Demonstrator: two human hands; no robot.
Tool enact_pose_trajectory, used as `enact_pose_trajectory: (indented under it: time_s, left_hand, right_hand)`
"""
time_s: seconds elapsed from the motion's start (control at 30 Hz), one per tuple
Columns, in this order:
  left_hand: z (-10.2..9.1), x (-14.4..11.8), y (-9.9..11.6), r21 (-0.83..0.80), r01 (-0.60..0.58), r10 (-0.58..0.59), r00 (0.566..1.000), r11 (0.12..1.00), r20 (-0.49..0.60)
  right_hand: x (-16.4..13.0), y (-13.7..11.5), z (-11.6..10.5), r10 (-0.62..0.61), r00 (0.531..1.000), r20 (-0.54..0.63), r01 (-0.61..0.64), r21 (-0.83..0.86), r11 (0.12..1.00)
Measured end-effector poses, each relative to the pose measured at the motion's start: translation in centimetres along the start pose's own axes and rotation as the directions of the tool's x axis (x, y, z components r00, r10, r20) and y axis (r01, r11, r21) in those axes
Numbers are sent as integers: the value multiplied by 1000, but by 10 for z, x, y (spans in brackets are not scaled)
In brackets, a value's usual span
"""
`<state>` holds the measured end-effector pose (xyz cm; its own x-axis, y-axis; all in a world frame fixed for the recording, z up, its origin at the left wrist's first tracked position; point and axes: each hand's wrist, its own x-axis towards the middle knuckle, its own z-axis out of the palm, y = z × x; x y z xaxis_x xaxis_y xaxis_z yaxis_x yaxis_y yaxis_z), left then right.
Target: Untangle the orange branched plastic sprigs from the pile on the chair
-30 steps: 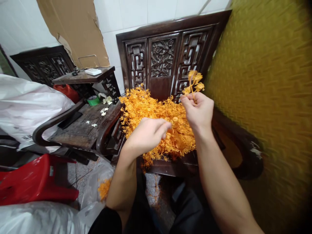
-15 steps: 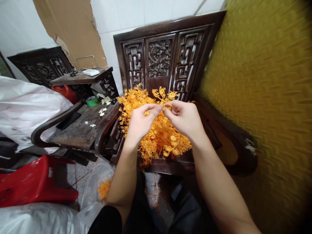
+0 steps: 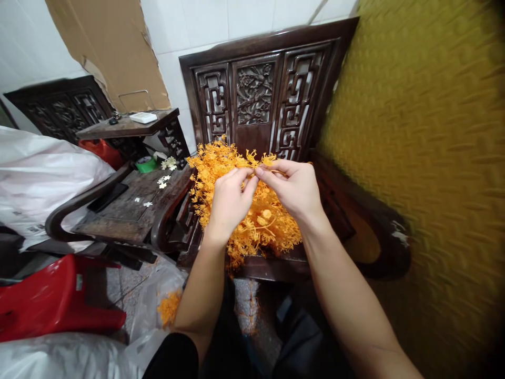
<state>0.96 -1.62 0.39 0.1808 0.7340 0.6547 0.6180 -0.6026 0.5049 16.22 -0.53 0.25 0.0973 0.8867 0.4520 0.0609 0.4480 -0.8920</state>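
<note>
A big heap of orange plastic flower sprigs [image 3: 260, 231] covers the seat of a dark carved wooden chair [image 3: 254, 131]. Above the heap, my left hand [image 3: 232, 197] and my right hand [image 3: 295, 187] meet with thumbs and fingertips nearly touching. Both are pinched on one orange sprig [image 3: 268, 159], whose branching tips stick up behind the fingers. Its stem runs between the two hands, and the fingers partly hide it.
To the left, a second wooden chair [image 3: 118, 210] bears a green tape roll [image 3: 146, 165] and several small white plastic flowers [image 3: 163, 181]. A red plastic stool [image 3: 63, 300] and a clear bag [image 3: 150, 295] with orange pieces stand on the floor. A yellow textured sheet [image 3: 426, 158] rises at right.
The held sprig sits a little lower and its tips show less above my fingers. My right hand has turned slightly, and the whole view has shifted a bit.
</note>
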Motion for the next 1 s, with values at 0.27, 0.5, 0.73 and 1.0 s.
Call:
enact_pose_trajectory:
  time_s: [0.27, 0.5, 0.73, 1.0]
  left_hand:
    - [2, 0, 11, 103, -6, -1, 997, 995, 75]
    - [-8, -7, 24, 5, 28, -28, 946, 1000, 323]
    - [-19, 1, 4, -516, 341, -295, 940, 786, 172]
    - [-21, 8, -20, -751, 356, -416, 901, 556, 119]
  right_hand:
    - [-5, 11, 16, -35, 995, -96, 35, -4, 999]
    - [16, 2, -3, 98, 955, -278, -11, 297, 955]
    - [12, -7, -29, 67, 997, 43, -69, 60, 996]
    - [-4, -13, -14, 3, 987, 161, 9, -74, 997]
